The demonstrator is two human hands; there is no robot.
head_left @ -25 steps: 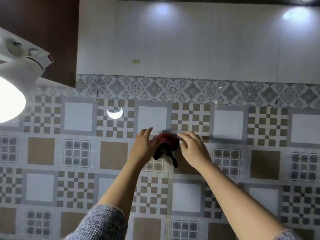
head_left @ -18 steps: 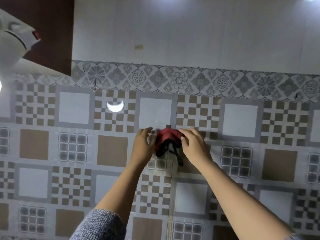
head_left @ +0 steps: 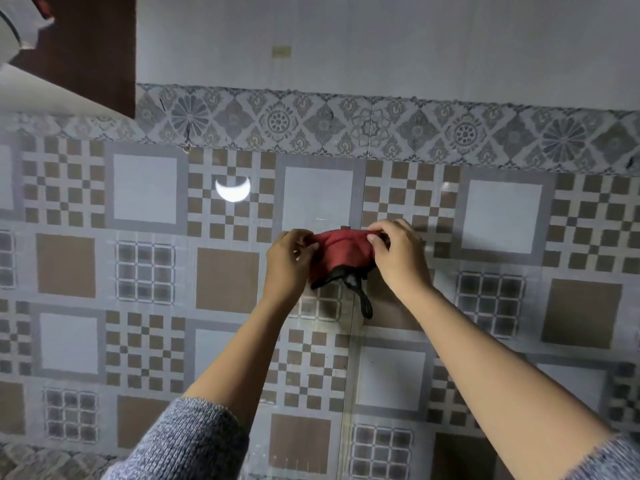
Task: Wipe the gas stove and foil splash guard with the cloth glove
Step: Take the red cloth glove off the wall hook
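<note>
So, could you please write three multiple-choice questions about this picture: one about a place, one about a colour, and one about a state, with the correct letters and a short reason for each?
1. Where is the cloth glove?
A. Between both hands, in front of the tiled wall
B. Lying on a stove
C. Hanging from the ceiling

2. What colour is the main body of the glove?
A. Blue
B. Red
C. Yellow

3. What is the left hand doing?
A. Hanging free
B. Pressing flat on the wall
C. Gripping one end of the glove

Answers:
1 A, the left hand and right hand hold it before the tiles.
2 B, the fabric is red with a black trim.
3 C, its fingers close on the glove's left end.
</note>
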